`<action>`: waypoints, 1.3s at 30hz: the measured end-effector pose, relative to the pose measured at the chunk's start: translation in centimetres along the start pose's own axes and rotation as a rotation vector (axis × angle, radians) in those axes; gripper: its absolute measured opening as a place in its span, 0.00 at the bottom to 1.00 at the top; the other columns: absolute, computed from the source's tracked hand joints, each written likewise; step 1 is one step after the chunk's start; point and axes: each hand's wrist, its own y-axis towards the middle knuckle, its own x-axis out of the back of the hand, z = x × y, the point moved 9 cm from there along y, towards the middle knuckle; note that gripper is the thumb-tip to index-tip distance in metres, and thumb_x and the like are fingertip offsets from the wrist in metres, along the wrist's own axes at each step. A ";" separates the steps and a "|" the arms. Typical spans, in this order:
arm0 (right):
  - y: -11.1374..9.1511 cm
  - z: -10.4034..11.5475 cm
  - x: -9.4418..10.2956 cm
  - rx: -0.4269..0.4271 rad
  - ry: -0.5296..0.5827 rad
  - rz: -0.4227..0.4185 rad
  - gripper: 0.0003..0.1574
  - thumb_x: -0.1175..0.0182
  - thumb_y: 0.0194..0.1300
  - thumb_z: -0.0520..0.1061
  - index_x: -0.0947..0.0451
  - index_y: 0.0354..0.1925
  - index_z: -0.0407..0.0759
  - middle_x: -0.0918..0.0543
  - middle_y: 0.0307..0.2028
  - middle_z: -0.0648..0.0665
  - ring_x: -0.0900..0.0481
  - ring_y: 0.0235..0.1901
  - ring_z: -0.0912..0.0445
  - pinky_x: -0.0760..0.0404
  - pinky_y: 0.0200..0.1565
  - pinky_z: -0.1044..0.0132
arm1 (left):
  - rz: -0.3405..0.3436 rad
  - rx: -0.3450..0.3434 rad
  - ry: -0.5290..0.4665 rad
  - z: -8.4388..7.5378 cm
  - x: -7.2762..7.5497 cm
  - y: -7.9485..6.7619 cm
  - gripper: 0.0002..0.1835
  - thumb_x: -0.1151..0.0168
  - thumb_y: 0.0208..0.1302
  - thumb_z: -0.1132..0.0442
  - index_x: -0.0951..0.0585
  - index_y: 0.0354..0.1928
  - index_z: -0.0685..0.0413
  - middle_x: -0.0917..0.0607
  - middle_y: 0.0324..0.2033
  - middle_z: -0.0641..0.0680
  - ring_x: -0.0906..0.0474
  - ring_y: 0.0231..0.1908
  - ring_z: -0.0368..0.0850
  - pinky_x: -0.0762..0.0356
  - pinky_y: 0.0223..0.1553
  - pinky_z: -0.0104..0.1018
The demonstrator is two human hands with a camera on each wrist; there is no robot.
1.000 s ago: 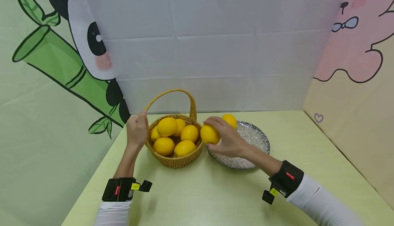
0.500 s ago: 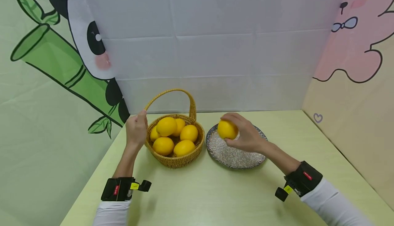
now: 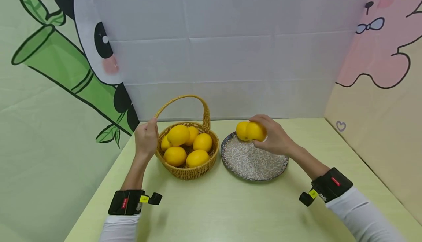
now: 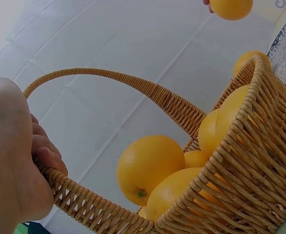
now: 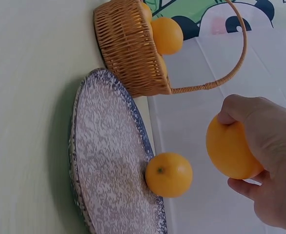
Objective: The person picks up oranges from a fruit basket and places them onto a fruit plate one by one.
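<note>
we note the held fruit (image 3: 258, 131) above the far part of the plate (image 3: 250, 161), gripped between the thumb and curled fingers of the right hand (image 3: 275, 136). a second ago it was at the basket's right rim; half a second ago it was over the left part of the plate; now it is farther right and back. for the work in hand, we read this as the carry having reached the plate, with the grip not released. the right wrist view shows the fruit raised off the plate and apart from the plate fruit (image 3: 242, 131), which rests by the far rim; the head view only makes the two overlap.

the left hand (image 3: 146, 139) is closed round the handle (image 3: 184, 96) of the basket (image 3: 189, 175), unchanged over the same second. we count six visible pieces of basket fruit (image 3: 178, 135), as before.

in the way: the plate fruit takes up space at the far left edge, and we judge it could be nudged if the held one came down close by. the right hand hides part of the plate's far right. basket and plate stand just beside each other on the table (image 3: 197, 209); we cannot tell whether they touch. a pale backdrop (image 3: 230, 62) stands behind, panda drawing (image 3: 99, 44) on the left.
</note>
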 end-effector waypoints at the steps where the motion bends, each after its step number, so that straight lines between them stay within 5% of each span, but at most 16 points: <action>1: 0.0 -0.4 0.1 -0.010 -0.003 0.000 0.47 0.23 0.48 0.36 0.28 0.67 0.38 0.28 0.65 0.40 0.24 0.54 0.49 0.17 0.51 0.49 | -0.002 0.000 0.003 0.0 0.0 0.0 0.37 0.56 0.79 0.40 0.36 0.11 0.54 0.40 0.07 0.43 0.45 0.09 0.43 0.51 0.11 0.32; 19: -0.5 -5.8 0.2 -0.147 -0.057 0.084 0.44 0.24 0.53 0.39 0.29 0.67 0.38 0.29 0.65 0.37 0.25 0.52 0.44 0.17 0.47 0.45 | -0.003 -0.008 0.014 0.0 -0.1 0.1 0.38 0.56 0.79 0.40 0.36 0.12 0.56 0.40 0.07 0.42 0.45 0.09 0.42 0.51 0.11 0.32; 39: -0.2 -9.5 -2.2 -0.238 -0.185 0.227 0.48 0.25 0.56 0.44 0.31 0.70 0.32 0.30 0.65 0.31 0.27 0.56 0.39 0.19 0.50 0.43 | -0.006 0.033 -0.001 0.3 0.0 0.1 0.34 0.54 0.81 0.49 0.37 0.09 0.50 0.40 0.06 0.40 0.47 0.09 0.38 0.52 0.12 0.31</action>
